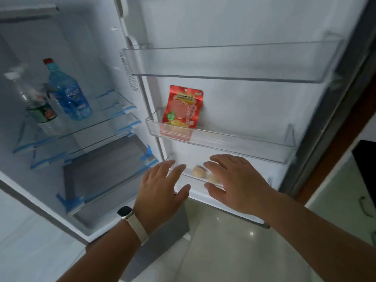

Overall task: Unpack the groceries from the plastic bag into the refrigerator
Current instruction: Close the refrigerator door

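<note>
The refrigerator (85,47) stands open, and a red snack packet (182,110) leans upright against the door (244,21), at the left end of the clear middle bin (244,141). Above the packet runs another clear bin (234,64). Below the packet, in the lowest bin (193,179), lie two pale round things (198,171) (eggs perhaps, though they are too blurred to be sure).

Both hands reach toward that lowest bin, apart from each other and holding nothing. The left hand (160,188), with a watch (125,211) on its wrist, is spread flat below and left of the packet. The right hand (236,184) is below and right of it, its straight fingers over one of the round things; whether they touch it I cannot tell.

Far left of the packet, on a glass shelf (101,121) inside, stand a blue bottle (69,94) with a red cap and a clear bottle (38,104) with a white cap.
</note>
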`<act>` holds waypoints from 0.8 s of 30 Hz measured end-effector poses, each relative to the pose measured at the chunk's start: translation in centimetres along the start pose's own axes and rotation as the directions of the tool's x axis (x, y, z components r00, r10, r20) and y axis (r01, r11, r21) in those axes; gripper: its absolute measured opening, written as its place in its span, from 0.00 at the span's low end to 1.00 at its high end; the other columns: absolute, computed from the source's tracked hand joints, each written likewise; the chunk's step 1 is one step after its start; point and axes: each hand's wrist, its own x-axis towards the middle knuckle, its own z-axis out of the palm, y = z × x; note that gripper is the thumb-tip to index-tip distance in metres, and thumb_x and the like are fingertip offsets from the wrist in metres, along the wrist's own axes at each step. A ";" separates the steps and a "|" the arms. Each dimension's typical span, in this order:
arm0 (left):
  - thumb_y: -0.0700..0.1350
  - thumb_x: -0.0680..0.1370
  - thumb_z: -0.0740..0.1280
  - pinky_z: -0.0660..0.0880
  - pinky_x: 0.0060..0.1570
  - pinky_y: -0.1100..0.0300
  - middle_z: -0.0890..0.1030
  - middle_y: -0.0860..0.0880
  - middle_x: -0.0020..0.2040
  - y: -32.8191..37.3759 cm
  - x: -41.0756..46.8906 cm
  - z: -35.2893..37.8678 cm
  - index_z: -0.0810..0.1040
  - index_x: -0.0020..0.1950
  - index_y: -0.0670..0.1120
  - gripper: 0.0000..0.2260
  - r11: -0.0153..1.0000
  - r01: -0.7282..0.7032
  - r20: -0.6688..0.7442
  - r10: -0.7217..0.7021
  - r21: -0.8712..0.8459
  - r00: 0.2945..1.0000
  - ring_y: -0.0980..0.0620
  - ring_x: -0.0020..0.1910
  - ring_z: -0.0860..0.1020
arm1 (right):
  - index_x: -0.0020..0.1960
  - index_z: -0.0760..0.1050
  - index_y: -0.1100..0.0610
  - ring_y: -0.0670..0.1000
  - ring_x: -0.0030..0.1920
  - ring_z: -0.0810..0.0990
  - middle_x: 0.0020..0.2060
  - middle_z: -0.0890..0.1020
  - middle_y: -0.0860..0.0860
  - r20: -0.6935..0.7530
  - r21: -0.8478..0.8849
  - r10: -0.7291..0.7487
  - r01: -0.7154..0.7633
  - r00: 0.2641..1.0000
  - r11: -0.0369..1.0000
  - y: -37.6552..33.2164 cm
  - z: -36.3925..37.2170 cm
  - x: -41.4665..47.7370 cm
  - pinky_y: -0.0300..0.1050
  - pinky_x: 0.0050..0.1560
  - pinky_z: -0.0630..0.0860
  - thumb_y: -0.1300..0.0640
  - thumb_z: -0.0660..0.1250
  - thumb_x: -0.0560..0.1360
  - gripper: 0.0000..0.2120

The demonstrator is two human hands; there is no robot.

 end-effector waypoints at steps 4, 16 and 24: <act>0.65 0.77 0.56 0.65 0.70 0.40 0.73 0.46 0.73 3.8 -0.1 -0.3 0.72 0.73 0.54 0.28 0.999 -0.042 -0.041 0.041 -0.015 0.998 0.41 0.71 0.72 | 0.65 0.73 0.53 0.57 0.63 0.76 0.63 0.77 0.53 -0.065 0.016 0.035 -0.034 0.997 0.999 2.8 -1.2 -3.3 0.54 0.63 0.73 0.40 0.57 0.77 0.24; 0.62 0.76 0.61 0.69 0.66 0.43 0.73 0.46 0.73 11.0 3.6 -1.4 0.70 0.74 0.52 0.28 0.957 -0.259 -0.165 0.237 -0.127 0.957 0.42 0.70 0.71 | 0.72 0.68 0.50 0.53 0.72 0.69 0.72 0.70 0.50 -0.138 0.033 0.297 -0.295 0.945 0.955 6.5 -4.4 -9.7 0.54 0.71 0.66 0.36 0.53 0.78 0.28; 0.60 0.77 0.64 0.68 0.68 0.41 0.71 0.46 0.74 15.2 6.7 -2.3 0.70 0.75 0.52 0.27 0.892 -0.399 -0.221 0.354 -0.213 0.909 0.42 0.72 0.70 | 0.75 0.62 0.48 0.51 0.75 0.63 0.76 0.65 0.46 -0.195 0.081 0.462 -0.456 0.865 0.886 6.8 -4.6 -11.6 0.52 0.74 0.61 0.32 0.45 0.75 0.35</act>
